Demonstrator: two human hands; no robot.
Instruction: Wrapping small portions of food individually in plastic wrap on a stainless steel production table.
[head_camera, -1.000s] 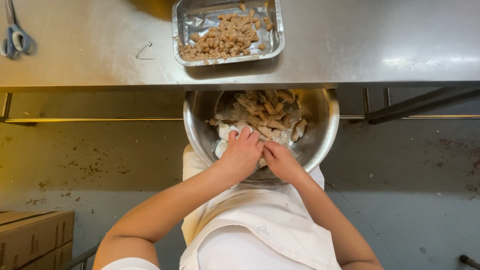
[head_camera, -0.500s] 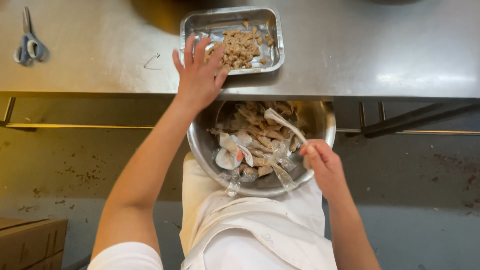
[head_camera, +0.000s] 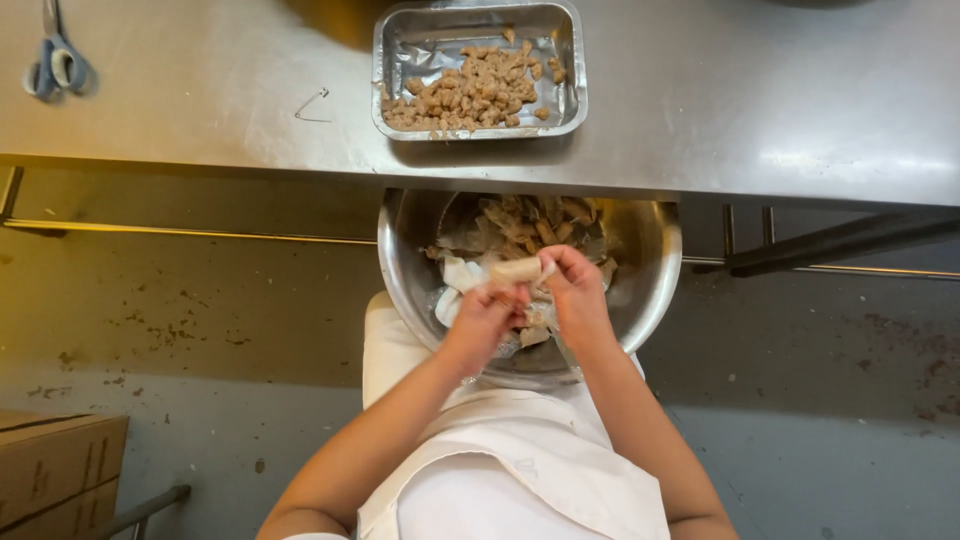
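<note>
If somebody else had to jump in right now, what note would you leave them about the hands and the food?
Left hand: grip closed on one end of a pale sausage piece, held over the metal bowl.
Right hand: grip closed on the other end of that piece.
The bowl sits in the person's lap, just below the steel table edge, and holds a pile of pale strips and scraps.
The foil tray stands on the table above the bowl, partly filled with small brown chunks.
Scissors lie at the table's far left, untouched.
Done: some chunks are in the tray. Left: plenty remains in the bowl.
</note>
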